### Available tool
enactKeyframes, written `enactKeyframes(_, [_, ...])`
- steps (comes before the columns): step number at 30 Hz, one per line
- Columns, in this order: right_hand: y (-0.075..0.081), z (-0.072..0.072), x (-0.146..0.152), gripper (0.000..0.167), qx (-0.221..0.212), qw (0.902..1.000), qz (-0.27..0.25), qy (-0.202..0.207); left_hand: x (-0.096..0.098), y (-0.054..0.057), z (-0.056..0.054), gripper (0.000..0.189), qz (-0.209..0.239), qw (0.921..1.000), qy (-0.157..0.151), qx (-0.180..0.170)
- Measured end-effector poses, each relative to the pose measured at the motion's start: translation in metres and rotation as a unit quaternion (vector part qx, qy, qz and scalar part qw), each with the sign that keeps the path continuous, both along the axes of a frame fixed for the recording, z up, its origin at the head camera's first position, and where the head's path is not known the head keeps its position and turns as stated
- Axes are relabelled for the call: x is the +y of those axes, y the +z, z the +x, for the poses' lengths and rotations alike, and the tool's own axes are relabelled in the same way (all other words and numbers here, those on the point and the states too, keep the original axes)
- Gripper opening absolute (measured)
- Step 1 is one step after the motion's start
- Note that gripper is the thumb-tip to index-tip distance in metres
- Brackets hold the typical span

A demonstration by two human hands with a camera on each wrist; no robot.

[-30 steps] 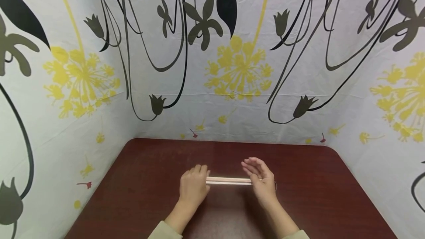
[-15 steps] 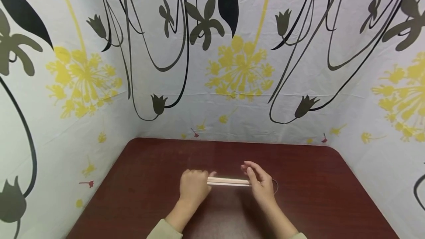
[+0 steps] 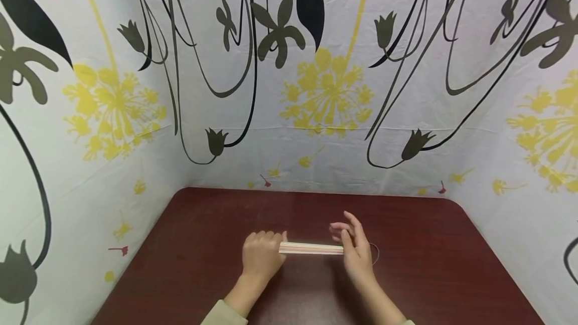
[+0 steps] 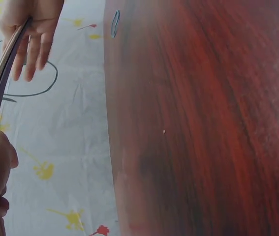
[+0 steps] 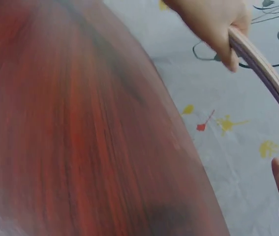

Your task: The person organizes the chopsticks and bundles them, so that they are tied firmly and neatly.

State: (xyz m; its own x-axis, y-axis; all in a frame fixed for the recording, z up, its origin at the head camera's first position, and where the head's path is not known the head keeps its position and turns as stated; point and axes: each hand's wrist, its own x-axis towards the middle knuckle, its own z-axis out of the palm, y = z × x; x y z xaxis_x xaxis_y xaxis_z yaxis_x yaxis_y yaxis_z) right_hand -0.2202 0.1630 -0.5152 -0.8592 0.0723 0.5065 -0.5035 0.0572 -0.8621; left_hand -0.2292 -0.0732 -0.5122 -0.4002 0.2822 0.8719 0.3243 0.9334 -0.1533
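Note:
A bundle of several slim, pale wooden sticks, looking like chopsticks [image 3: 311, 248], is held level above the table between both hands. My left hand [image 3: 263, 255] grips the left end, fingers curled round it. At the other end, my right hand [image 3: 357, 255] has its fingers spread and relaxed, the index finger pointing up. In the left wrist view, the stick ends meet the open palm of the right hand [image 4: 36, 29]. A thin dark loop like a rubber band [image 4: 115, 23] lies on the table; the right hand partly hides it in the head view.
The dark red-brown wooden table [image 3: 203, 224] has rounded far corners. White cloth [image 3: 289, 164] printed with flowers and stems hangs behind it and along both sides. A tiny pale speck [image 4: 164, 131] lies on the tabletop.
My left fingers, reaching forward a second ago, are now curled round the stick ends. The right index finger has risen and straightened. The sticks look more evenly gathered.

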Motion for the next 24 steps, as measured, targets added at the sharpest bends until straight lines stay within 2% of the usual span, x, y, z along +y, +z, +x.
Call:
enactKeyframes(3, [0.001, 0.001, 0.0, 0.038, -0.005, 0.9978, 0.064, -0.016, -0.001, 0.001, -0.001, 0.05, 0.004, 1.0, -0.001, 0.002])
enactKeyframes(5, [0.003, 0.002, 0.001, 0.036, -0.001, 0.9969, 0.078, -0.004, -0.003, 0.001, -0.001, 0.051, 0.007, 1.0, 0.001, 0.0])
enactKeyframes(9, [0.004, 0.004, 0.005, 0.035, 0.011, 0.9975, 0.061, 0.032, -0.008, -0.003, -0.001, 0.057, 0.009, 0.9999, 0.011, -0.006])
enactKeyframes(11, [0.003, 0.005, 0.009, 0.037, 0.006, 0.9988, 0.041, 0.028, -0.01, -0.006, -0.001, 0.059, 0.008, 0.9998, 0.016, -0.011])
enactKeyframes(13, [0.003, 0.004, 0.013, 0.035, -0.024, 0.9996, 0.013, 0.001, -0.012, -0.009, -0.001, 0.059, 0.01, 0.9996, 0.02, -0.015])
enactKeyframes(15, [0.003, 0.004, 0.017, 0.032, -0.073, 0.9966, -0.011, -0.036, -0.014, -0.011, -0.001, 0.059, 0.014, 0.9994, 0.024, -0.019])
enactKeyframes(17, [0.002, 0.003, 0.021, 0.029, -0.129, 0.9886, -0.035, -0.07, -0.015, -0.012, -0.001, 0.058, 0.019, 0.9993, 0.024, -0.022])
enactKeyframes(19, [0.001, 0.002, 0.026, 0.027, -0.176, 0.9794, -0.038, -0.091, -0.016, -0.012, -0.001, 0.058, 0.024, 0.9991, 0.024, -0.024])
enactKeyframes(21, [-0.001, 0.001, 0.032, 0.023, -0.203, 0.9733, -0.009, -0.106, -0.017, -0.012, 0.0, 0.057, 0.027, 0.999, 0.025, -0.024])
enactKeyframes(24, [-0.007, -0.002, 0.042, 0.017, -0.197, 0.9622, 0.128, -0.138, -0.017, -0.011, 0.001, 0.056, 0.03, 0.999, 0.025, -0.019])
